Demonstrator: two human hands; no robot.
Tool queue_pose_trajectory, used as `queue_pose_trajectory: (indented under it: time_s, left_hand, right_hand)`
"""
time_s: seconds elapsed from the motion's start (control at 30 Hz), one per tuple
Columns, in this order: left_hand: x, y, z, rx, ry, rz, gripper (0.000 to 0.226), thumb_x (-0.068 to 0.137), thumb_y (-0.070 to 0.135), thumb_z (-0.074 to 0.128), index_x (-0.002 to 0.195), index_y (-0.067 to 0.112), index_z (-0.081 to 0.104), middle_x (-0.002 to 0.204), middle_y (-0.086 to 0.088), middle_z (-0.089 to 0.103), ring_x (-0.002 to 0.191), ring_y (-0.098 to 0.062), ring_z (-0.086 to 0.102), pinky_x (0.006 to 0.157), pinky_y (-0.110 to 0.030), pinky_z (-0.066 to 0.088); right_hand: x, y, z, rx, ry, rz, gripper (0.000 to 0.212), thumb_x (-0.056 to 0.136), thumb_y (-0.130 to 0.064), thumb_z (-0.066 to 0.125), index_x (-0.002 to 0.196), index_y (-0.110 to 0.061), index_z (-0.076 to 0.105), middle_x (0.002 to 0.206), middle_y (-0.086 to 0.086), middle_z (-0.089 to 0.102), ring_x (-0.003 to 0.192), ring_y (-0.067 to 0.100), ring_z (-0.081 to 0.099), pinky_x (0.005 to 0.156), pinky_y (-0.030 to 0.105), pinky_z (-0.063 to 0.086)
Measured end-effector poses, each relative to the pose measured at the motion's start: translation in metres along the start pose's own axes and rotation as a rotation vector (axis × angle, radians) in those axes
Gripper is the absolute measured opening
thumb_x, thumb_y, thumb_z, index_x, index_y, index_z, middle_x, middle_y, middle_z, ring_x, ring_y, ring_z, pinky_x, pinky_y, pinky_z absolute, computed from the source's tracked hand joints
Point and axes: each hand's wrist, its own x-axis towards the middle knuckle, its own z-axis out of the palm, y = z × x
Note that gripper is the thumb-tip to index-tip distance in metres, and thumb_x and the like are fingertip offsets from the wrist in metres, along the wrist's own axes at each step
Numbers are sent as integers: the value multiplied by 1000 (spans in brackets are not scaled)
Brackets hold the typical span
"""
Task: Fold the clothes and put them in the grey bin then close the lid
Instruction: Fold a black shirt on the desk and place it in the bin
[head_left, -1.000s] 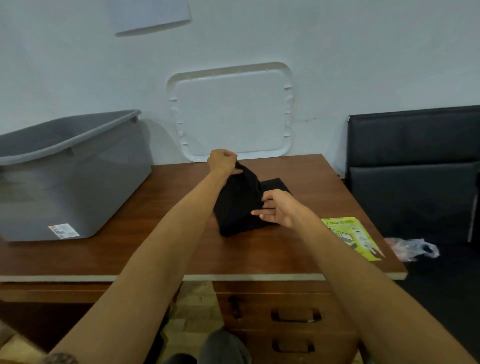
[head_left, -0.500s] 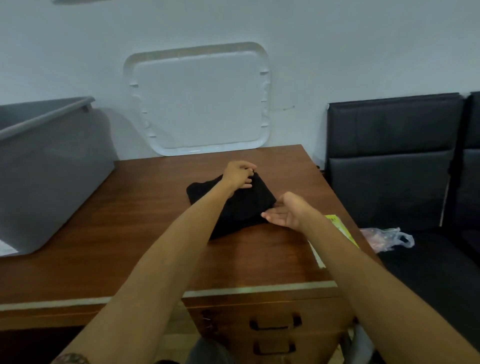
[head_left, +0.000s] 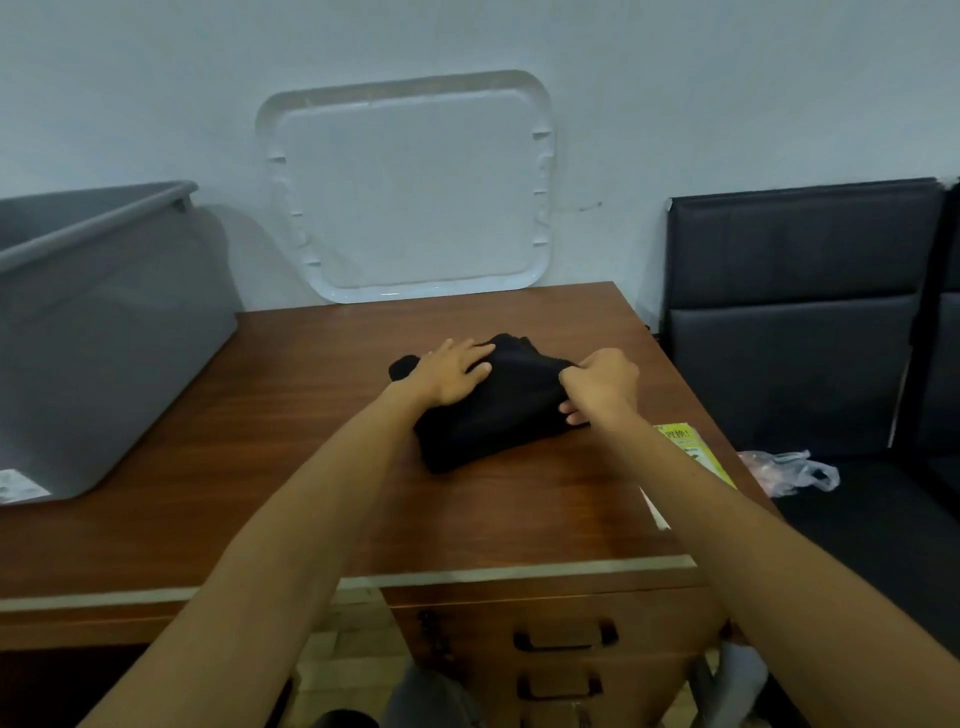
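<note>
Garment (head_left: 483, 421): black, part-folded bundle at desk (head_left: 311, 415) centre.
Left hand (head_left: 452, 371): fingers flat, pressing its 10 o'clock side.
Right hand (head_left: 600, 382): fingers curled, pinching its 3 o'clock edge.
Advice: press firmly; draw the edge across squarely.
Grey bin (head_left: 104, 338): lidless, 9 o'clock, well apart.

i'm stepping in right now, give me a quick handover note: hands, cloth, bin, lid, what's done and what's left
Left hand: flat, pressing the cloth onto the desk.
Right hand: gripping the cloth's right edge.
Bin: at the desk's left end, open, contents hidden.
Lid: leaning on the wall behind the desk.
Done: cloth mostly folded into a compact bundle.
Left: finish the fold, put the cloth in the bin, close the lid.
</note>
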Motion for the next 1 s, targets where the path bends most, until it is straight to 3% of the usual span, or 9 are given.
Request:
queue_pose_trajectory:
  time_s: [0.1,0.23,0.33,0.43,0.57,0.7,0.77,0.9,1.0]
  left_hand:
    - [-1,16,13,90,-98,-118,59,106,63,14,162,47,6,172,1,-3,158,-35,-7,125,-58,-3]
    - [1,22,14,93,-85,-134,59,105,65,14,161,48,4,173,1,-4,158,-35,-4,125,-59,-2]
    - [1,14,5,100,-45,-113,65,101,69,27,161,46,15,170,-3,19,152,-39,23,120,-63,20]
    - [-9,13,-6,67,105,-186,70,97,67,48,154,30,33,150,-12,49,136,-38,46,110,-58,38]
    - [-25,14,-21,29,90,-376,48,94,56,62,118,15,56,123,-10,65,108,-32,60,98,-46,42]
    - [-58,17,-58,-320,-271,-602,74,94,43,71,151,8,39,153,-16,43,137,-38,46,113,-50,41]
    - [-81,13,-71,-504,-361,-642,78,92,46,73,151,7,39,152,-14,43,141,-39,42,113,-50,38]
    - [-122,-4,-65,-804,-225,-580,62,86,49,76,132,10,58,135,-10,62,120,-32,60,105,-45,48]
    - [-150,-10,-50,-973,-76,-546,56,85,44,78,128,11,62,127,-10,69,112,-30,66,105,-47,51]
  right_hand:
    - [-3,16,-4,-134,0,14,12,91,-3,58,97,3,67,67,14,72,44,20,68,41,29,55]
    - [-1,26,-7,-310,-69,-9,10,84,-12,65,88,-3,66,80,15,71,60,27,70,45,32,58]
    - [0,13,-10,-450,-166,-31,19,85,-23,67,90,-7,57,97,13,66,81,29,67,61,37,60]
    - [-1,1,-4,-582,-83,-54,43,89,-34,67,120,-9,50,120,12,56,103,31,60,76,37,48]
    - [-7,-6,13,-604,-59,-52,66,90,-40,66,142,-9,39,138,15,40,117,36,54,78,37,42]
    - [-20,-10,24,-487,-146,43,70,89,-58,62,137,-7,52,129,13,55,107,34,63,84,39,57]
    - [-32,-14,31,-492,-194,29,68,92,-66,55,129,-9,61,120,11,63,102,33,66,87,45,60]
    - [-61,-24,44,-555,-237,14,70,93,-67,54,131,-8,58,127,13,60,105,34,64,86,42,58]
    - [-79,-27,44,-595,-231,19,44,93,-45,65,123,-12,60,119,10,60,102,31,63,77,37,53]
